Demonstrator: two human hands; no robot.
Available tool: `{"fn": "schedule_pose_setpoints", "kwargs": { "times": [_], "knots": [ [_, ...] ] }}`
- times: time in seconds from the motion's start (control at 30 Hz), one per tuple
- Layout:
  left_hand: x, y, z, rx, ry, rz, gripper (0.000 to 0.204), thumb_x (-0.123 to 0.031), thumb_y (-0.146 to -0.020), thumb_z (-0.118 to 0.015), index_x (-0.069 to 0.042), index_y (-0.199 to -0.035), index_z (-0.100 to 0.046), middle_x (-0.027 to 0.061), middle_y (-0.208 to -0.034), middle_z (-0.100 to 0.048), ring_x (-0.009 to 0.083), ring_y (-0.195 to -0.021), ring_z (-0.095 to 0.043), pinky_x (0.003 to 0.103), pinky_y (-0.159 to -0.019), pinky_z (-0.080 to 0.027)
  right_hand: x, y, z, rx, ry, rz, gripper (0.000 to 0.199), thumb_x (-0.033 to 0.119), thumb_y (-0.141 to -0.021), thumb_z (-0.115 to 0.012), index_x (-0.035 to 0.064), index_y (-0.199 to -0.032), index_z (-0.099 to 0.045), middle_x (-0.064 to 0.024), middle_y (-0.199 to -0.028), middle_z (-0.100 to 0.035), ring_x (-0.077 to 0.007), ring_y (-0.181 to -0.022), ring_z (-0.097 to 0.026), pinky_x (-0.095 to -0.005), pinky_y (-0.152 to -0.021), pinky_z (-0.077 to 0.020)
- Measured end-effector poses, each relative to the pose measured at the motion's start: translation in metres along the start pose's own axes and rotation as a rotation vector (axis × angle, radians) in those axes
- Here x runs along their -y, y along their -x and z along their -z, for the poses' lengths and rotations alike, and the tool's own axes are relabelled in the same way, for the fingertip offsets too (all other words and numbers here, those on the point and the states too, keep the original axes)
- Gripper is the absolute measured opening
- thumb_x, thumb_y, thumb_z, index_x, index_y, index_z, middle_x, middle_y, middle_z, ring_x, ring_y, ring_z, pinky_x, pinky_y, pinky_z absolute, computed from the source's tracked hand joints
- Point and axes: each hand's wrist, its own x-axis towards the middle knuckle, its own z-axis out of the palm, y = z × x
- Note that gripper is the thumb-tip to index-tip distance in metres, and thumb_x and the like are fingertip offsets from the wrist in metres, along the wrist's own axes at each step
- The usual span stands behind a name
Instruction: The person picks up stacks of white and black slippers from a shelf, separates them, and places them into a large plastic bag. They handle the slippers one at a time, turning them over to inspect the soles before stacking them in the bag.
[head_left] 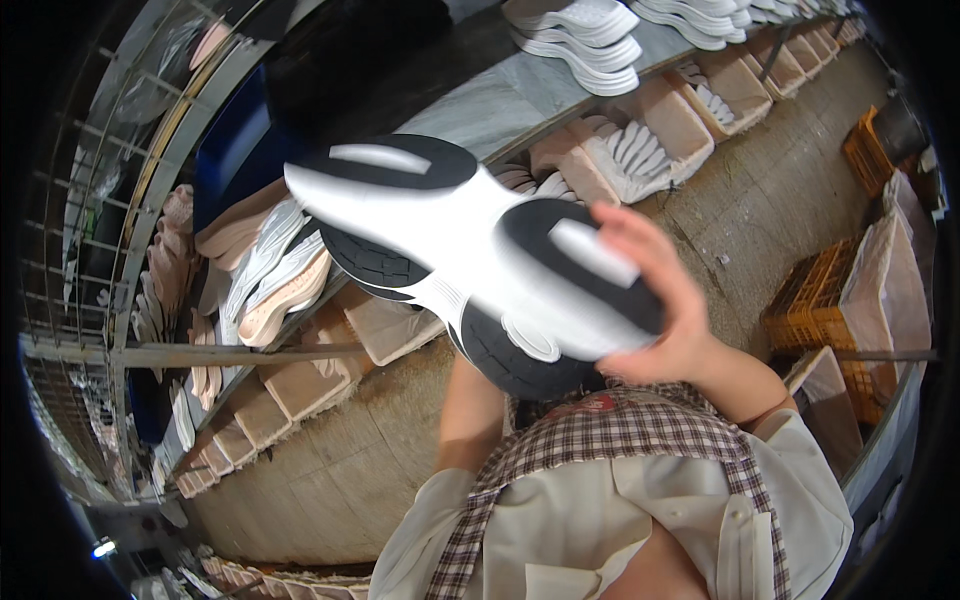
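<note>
Two black-and-white shoe soles are held in front of my chest, one over the other. Blurred by motion, the upper sole [460, 240] lies slantwise with black pads and white inserts on its face. My right hand [665, 300] is closed round its right end, fingers over the edge. Beneath it shows the lower sole [540, 350], with black tread at both ends and a white middle. My left forearm [470, 410] rises to the lower sole, but the soles hide that hand and its fingers.
Stacked white soles [580, 45] stand on the grey bench [480, 110] ahead. Lined bins [690, 120] holding soles run below it. Loose white and pinkish soles [280, 270] lie at left beside a wire rack [130, 200]. Orange crates [815, 300] stand at right.
</note>
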Motion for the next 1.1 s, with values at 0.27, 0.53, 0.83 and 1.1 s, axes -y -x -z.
{"fn": "schedule_pose_setpoints", "kwargs": {
  "times": [0.27, 0.53, 0.83, 1.1],
  "knots": [
    [-0.019, 0.047, -0.023, 0.112, 0.141, -0.155, 0.042, -0.033, -0.098, -0.041, -0.004, -0.129, -0.044, 0.0149, -0.124, -0.051, 0.0255, -0.112, -0.053, 0.039, -0.09, -0.051, -0.128, -0.048, -0.01, -0.548, -1.127, -0.546, 0.068, 0.051, -0.091, -0.043, 0.0044, -0.138, -0.03, -0.0207, -0.133, -0.041, -0.0374, -0.119, -0.048, -0.0429, -0.091, -0.0521],
    [-0.034, 0.074, -0.024, 0.104, 0.136, -0.286, 0.042, -0.032, -0.098, -0.042, -0.005, -0.13, -0.043, 0.0145, -0.125, -0.05, 0.0256, -0.114, -0.051, 0.039, -0.09, -0.05, -0.266, -0.101, -0.026, -0.785, -1.386, -0.769, 0.055, 0.046, -0.093, -0.032, 0.0084, -0.131, -0.044, -0.0184, -0.128, -0.048, -0.0393, -0.109, -0.052, -0.0396, -0.086, -0.0519],
    [-0.04, 0.078, -0.024, 0.098, 0.11, -0.322, 0.042, -0.032, -0.097, -0.043, -0.006, -0.131, -0.043, 0.0141, -0.127, -0.049, 0.0256, -0.116, -0.05, 0.04, -0.091, -0.05, -0.298, -0.138, -0.018, -0.691, -1.23, -0.913, 0.043, 0.028, -0.098, -0.028, 0.0024, -0.131, -0.037, -0.0188, -0.128, -0.044, -0.036, -0.111, -0.05, -0.0496, -0.09, -0.0517],
    [-0.042, 0.063, -0.015, 0.104, 0.096, -0.296, 0.043, -0.031, -0.097, -0.044, -0.006, -0.131, -0.042, 0.0137, -0.128, -0.048, 0.0257, -0.118, -0.049, 0.041, -0.092, -0.049, -0.189, -0.068, -0.023, -0.585, -0.823, -0.887, 0.05, 0.034, -0.089, -0.056, 0.0047, -0.126, -0.04, -0.0096, -0.12, -0.05, -0.0227, -0.107, -0.053, -0.0365, -0.088, -0.0438]
  ]
}}
